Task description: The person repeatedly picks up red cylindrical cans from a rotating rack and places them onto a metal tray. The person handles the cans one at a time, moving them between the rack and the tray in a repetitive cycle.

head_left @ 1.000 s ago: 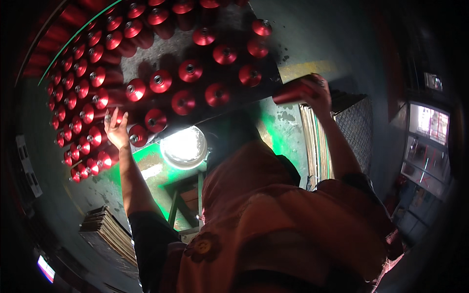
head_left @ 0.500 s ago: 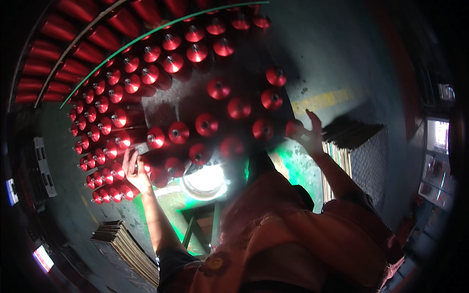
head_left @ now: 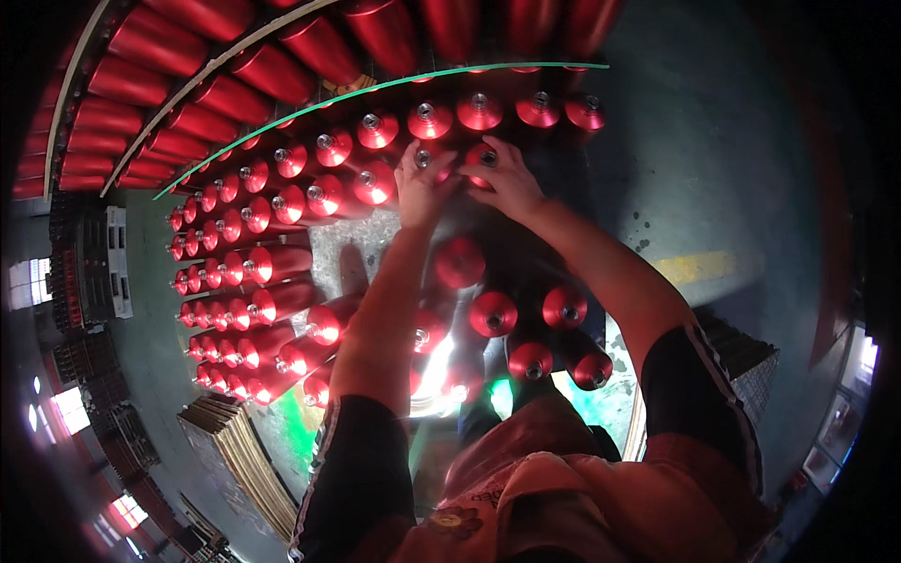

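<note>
"Pinching what?"
"Pinching a red bottle [head_left: 435,159] with the left hand [head_left: 422,192], another bottle [head_left: 487,159] with the right hand [head_left: 511,183]."
"Standing where?"
"Standing just in front of the row [head_left: 429,120] by the green strip [head_left: 526,65]."

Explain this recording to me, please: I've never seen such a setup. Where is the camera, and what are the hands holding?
There is no robot here: these are a person's bare hands. All the pictures come from one wide fisheye camera worn on the head, looking down, so straight edges look bent. Shiny red bottles with cone-shaped tops stand in rows on a grey surface. The left hand curls around the top of one bottle, and the right hand around its neighbour; how firm each grip is, I cannot tell. Beyond a green strip are more red containers.
</note>
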{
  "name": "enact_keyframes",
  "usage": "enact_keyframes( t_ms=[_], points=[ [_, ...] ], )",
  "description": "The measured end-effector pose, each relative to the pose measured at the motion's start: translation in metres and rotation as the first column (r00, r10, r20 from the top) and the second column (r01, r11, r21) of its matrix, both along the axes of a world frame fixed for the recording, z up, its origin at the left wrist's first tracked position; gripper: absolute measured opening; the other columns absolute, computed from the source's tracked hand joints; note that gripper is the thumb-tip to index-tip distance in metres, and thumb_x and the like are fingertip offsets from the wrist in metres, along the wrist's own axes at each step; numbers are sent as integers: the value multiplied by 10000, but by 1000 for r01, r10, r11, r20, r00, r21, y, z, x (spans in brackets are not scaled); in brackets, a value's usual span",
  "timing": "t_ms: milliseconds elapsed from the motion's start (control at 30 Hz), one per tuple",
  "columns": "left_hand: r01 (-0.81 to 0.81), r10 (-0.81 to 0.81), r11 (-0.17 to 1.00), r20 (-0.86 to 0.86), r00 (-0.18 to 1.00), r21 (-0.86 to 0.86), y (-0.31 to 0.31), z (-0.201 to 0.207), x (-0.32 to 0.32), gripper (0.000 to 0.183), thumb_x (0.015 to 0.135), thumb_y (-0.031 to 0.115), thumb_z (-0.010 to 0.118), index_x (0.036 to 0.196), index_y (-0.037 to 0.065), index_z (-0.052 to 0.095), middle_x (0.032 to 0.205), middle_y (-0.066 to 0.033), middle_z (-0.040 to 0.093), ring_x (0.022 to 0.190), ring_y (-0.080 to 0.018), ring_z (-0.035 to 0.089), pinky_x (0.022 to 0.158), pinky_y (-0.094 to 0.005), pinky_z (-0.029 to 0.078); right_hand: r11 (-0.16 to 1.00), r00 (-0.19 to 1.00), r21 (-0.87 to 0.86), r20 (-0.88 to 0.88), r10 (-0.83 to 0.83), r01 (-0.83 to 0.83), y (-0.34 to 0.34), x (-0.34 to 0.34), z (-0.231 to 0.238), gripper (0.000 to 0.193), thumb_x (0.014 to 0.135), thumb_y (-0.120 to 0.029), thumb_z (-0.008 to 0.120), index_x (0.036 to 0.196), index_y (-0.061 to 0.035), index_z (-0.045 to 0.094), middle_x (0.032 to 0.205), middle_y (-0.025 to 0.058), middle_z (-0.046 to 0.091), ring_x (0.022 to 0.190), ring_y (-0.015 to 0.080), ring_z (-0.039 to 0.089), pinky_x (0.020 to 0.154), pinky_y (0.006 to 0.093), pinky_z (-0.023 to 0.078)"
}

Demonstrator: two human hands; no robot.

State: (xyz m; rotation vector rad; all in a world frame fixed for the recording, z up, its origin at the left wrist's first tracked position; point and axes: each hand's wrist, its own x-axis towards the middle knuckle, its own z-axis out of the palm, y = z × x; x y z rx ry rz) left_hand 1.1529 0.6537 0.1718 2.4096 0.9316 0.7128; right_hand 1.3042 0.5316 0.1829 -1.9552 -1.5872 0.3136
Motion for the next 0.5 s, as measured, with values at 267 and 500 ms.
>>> enact_keyframes(
  t_ms=[267, 500],
  points=[
    [-30, 34, 999, 187, 982, -24, -29, 96, -70, 429, 690, 63, 845, 1091, 189, 755, 1377, -93, 531, 1216, -263, 528, 1006, -370, 427, 953, 971, 288, -237, -26, 95, -41, 30, 58, 421, 754, -116, 794, 1141, -262, 718, 1430, 97, 392, 1263, 292, 466, 1039, 387, 420],
    [-147, 511, 783, 491, 706, -605, -96, 186, -321, 480, 871, 207, 668, 1298, 12, 570, 1421, -169, 486, 1243, -239, 502, 1011, -405, 447, 920, 602, 377, -761, 241, 108, -118, -21, 174, 412, 840, -59, 657, 1247, -22, 606, 1298, 109, 571, 1204, 218, 538, 1065, 334, 382]
  ],
)
